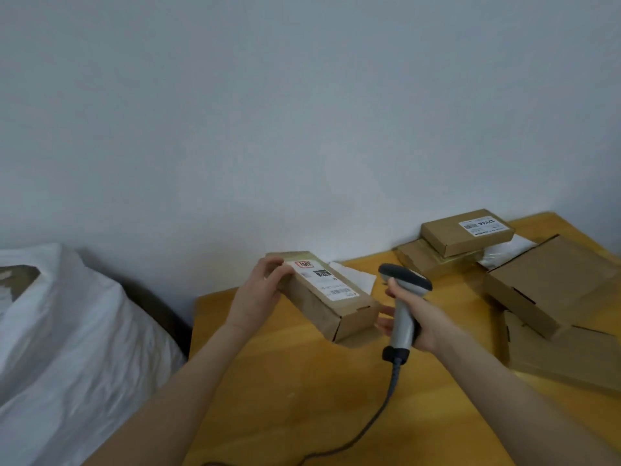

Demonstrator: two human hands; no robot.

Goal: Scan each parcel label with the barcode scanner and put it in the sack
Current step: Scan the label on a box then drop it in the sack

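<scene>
Head view, parcel [322, 307]: one brown box, hanging slanted over the left part of the table [302, 381], its label [327, 280] facing up.
left hand [257, 294]: gripping the parcel's far end, fingers curling over the top edge.
scanner [401, 321]: one, grey, standing just right of the parcel, its head leaning over toward the label.
right hand [423, 322]: wrapping its fingers round the scanner's handle.
cable [379, 418]: one, trailing from the handle across the table.
boxes [551, 284]: four more brown ones lying at the table's right, two stacked at the back and two larger ones stacked nearer; the top back one is showing a white label.
white sheets [356, 277]: two flat pieces, one behind the parcel and one by the back stack; what they are cannot be told.
sack [74, 331]: one, white, sitting left of the table, apart from the parcel.
</scene>
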